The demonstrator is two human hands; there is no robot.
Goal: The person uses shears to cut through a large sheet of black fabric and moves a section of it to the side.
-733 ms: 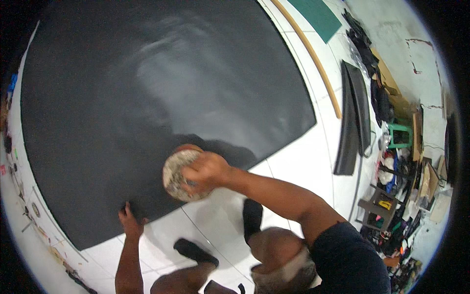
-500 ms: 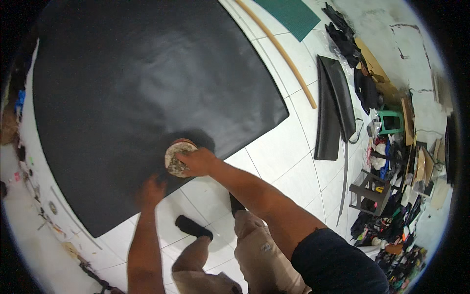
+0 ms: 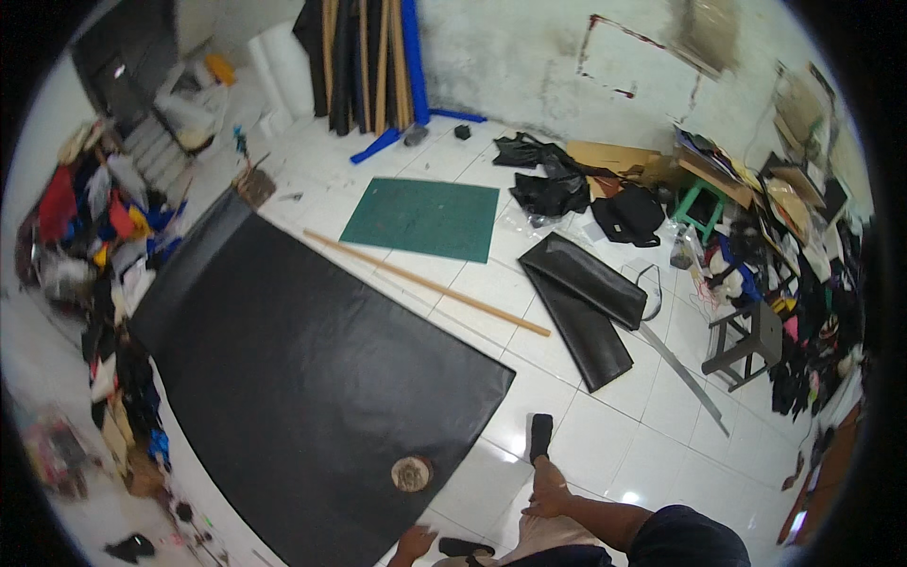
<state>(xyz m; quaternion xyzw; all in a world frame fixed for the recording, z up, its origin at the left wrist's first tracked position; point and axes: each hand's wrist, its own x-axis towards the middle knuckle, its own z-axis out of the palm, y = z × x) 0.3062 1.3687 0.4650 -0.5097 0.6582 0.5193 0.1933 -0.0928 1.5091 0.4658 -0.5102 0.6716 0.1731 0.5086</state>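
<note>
A large black sheet (image 3: 312, 397), smooth like leatherette, lies spread over the tiled floor. On its near right corner stands a round block (image 3: 411, 473) with a pale, speckled top, and neither hand touches it. My left hand (image 3: 414, 542) is low in view, just off the sheet's near edge, with nothing seen in it and its fingers loosely apart. Against my bent leg rests my right hand (image 3: 545, 503), holding nothing, its fingers partly spread.
Beyond the sheet lie a wooden stick (image 3: 435, 285), a green cutting mat (image 3: 422, 219) and a folded black piece (image 3: 581, 307). A metal ruler (image 3: 687, 380) and a grey stool (image 3: 744, 345) are to the right. Rolls (image 3: 364, 71) lean on the far wall; scraps line both sides.
My right hand has let go of the round block and moved to my leg. My left hand has drawn back off the sheet. The view has tilted up, showing more of the room.
</note>
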